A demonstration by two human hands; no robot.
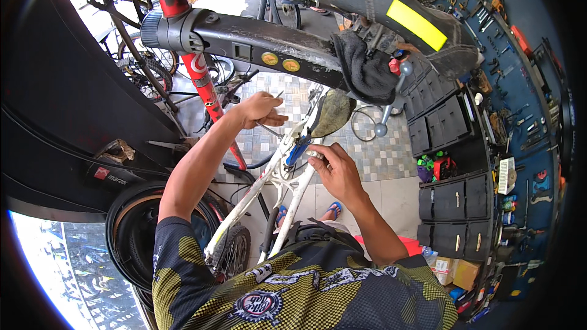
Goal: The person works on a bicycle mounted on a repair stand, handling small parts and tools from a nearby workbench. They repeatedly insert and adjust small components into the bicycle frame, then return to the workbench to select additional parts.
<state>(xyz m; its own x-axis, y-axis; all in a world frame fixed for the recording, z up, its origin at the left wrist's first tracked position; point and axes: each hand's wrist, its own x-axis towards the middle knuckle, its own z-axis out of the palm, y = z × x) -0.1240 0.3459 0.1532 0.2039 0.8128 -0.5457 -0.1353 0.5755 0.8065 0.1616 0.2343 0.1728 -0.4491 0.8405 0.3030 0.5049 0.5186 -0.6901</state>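
Observation:
In front of me a white bicycle frame (292, 200) hangs at a slant below the repair stand's black arm (257, 35). My left hand (260, 111) is closed on a thin metal hex key (269, 129), whose bent end reaches the frame's left side. A blue part (298, 150), perhaps a rear shock, sits between the frame tubes. Just right of it, my right hand (335, 171) pinches at the frame with thumb and fingertips; what lies between them is hidden. Beyond the hands is a worn saddle (333, 113).
A black cloth (365, 68) drapes over the stand arm near its clamp handle (391, 105). The red stand post (205, 88) rises on the left. Tires (131, 232) stack at lower left. Black drawers (455, 211) and a tool wall (532, 128) line the right.

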